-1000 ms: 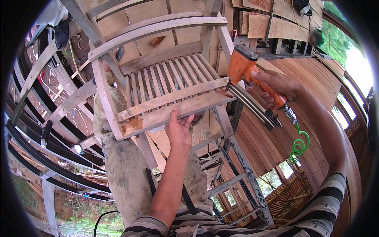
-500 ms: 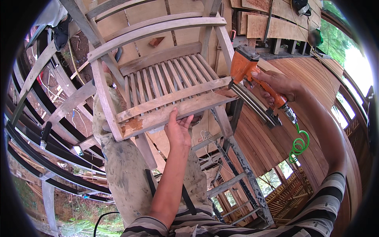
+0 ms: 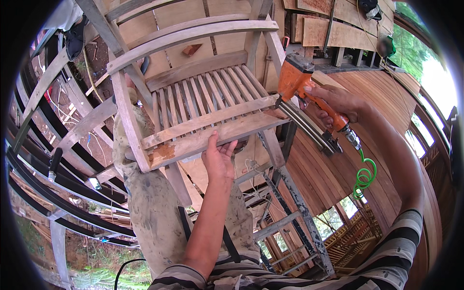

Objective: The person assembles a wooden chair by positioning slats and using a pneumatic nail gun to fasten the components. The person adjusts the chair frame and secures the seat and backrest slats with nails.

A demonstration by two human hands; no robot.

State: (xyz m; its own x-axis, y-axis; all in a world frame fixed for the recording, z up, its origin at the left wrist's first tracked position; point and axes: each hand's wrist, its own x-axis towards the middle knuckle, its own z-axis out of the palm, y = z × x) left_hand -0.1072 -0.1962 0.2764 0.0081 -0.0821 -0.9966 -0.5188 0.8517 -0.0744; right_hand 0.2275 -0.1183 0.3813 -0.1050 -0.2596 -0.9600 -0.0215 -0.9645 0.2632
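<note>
From here, the slatted wooden chair (image 3: 198,71) sits left of the pneumatic nailer (image 3: 295,82). The left hand (image 3: 220,159) loosely clasps the lower rail (image 3: 193,145), likely steadying it; the right hand (image 3: 340,104) wraps its fingers round the nailer, nose at the upper rail (image 3: 212,120).

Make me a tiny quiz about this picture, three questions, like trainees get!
1. Which hand is holding the orange nail gun?
2. True or false: the coiled hose is blue.
3. What does the left hand touch?
A) the ladder
B) the near board of the slatted wooden chair
C) the striped sleeve

Key:
1. The right hand.
2. False; it is green.
3. B
</note>
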